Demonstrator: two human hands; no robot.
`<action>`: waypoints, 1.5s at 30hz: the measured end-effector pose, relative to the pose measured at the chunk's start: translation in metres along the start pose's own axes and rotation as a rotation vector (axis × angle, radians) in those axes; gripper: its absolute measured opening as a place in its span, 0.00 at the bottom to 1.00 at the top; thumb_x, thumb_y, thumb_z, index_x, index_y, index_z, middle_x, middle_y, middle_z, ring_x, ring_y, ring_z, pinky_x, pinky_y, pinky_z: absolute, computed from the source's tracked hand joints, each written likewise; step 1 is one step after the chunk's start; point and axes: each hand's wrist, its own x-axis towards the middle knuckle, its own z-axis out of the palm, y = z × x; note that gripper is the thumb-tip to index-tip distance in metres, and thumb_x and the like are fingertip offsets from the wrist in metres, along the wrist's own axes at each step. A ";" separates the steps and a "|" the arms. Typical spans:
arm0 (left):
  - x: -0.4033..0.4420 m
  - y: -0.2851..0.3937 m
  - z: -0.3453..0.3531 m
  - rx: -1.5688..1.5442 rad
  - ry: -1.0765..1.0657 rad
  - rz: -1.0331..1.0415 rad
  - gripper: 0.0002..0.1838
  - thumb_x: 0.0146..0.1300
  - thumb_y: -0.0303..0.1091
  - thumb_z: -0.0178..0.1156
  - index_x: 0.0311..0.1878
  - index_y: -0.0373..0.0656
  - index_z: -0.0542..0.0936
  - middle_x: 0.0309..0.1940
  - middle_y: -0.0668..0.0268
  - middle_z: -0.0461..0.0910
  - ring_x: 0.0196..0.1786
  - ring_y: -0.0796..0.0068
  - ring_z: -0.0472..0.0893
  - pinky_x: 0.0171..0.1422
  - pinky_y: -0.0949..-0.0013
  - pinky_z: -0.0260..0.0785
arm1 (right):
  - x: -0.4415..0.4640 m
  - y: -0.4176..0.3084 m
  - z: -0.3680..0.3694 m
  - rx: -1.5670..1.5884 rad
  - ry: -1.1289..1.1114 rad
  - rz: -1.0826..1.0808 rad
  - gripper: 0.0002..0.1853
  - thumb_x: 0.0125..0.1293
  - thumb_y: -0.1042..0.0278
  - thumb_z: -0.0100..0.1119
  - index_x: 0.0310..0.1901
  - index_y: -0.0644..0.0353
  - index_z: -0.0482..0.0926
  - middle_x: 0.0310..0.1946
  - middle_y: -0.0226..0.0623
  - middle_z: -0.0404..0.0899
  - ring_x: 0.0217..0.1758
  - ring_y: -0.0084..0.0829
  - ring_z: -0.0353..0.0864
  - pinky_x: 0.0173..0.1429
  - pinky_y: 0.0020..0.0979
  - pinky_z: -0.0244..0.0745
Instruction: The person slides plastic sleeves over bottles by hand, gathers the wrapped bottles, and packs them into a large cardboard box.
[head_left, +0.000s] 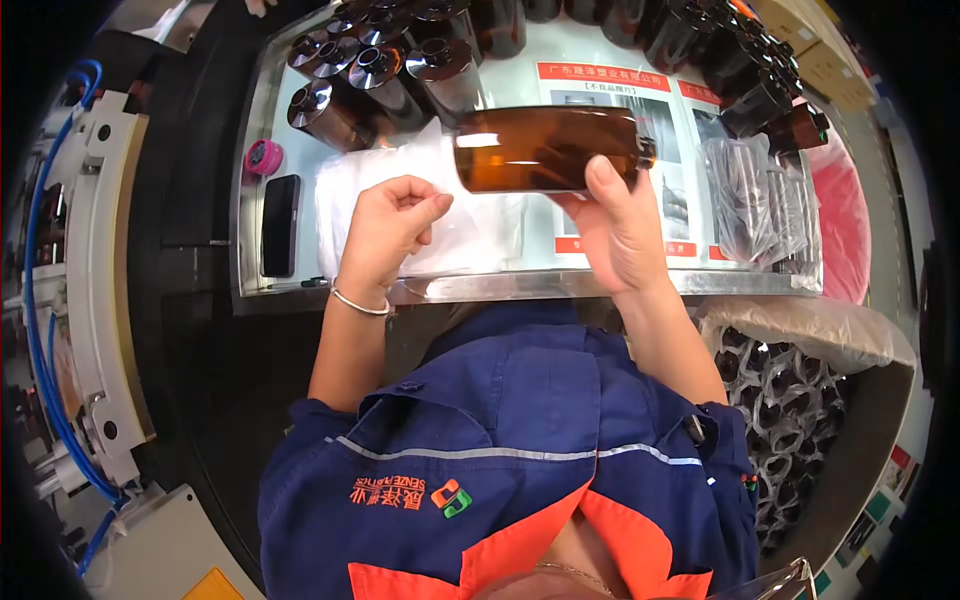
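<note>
An amber plastic bottle (545,150) lies sideways above the table, its neck pointing right. My right hand (625,225) is closed around its neck end, with the thumb on the near side. Beside the bottle's base, my left hand (392,225) is closed in a pinch over a stack of clear plastic bags (470,225). Whether a bag edge is between those fingers I cannot make out. Behind the bottle, printed sheets with red bands (600,75) lie on the tabletop.
Several amber bottles (385,80) stand at the back left, with more (755,90) at the back right. Bagged bottles (740,200) lie at the table's right. A phone (281,225) and a pink roll (263,157) are at the left. A lined carton (790,420) of bagged bottles stands lower right.
</note>
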 end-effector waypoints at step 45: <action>0.025 -0.017 0.028 0.922 0.030 0.404 0.10 0.54 0.32 0.64 0.29 0.33 0.80 0.27 0.52 0.81 0.30 0.55 0.80 0.39 0.61 0.72 | 0.117 0.039 0.061 -1.929 -0.157 -0.438 0.44 0.45 0.39 0.71 0.58 0.58 0.66 0.45 0.48 0.77 0.42 0.47 0.82 0.45 0.43 0.78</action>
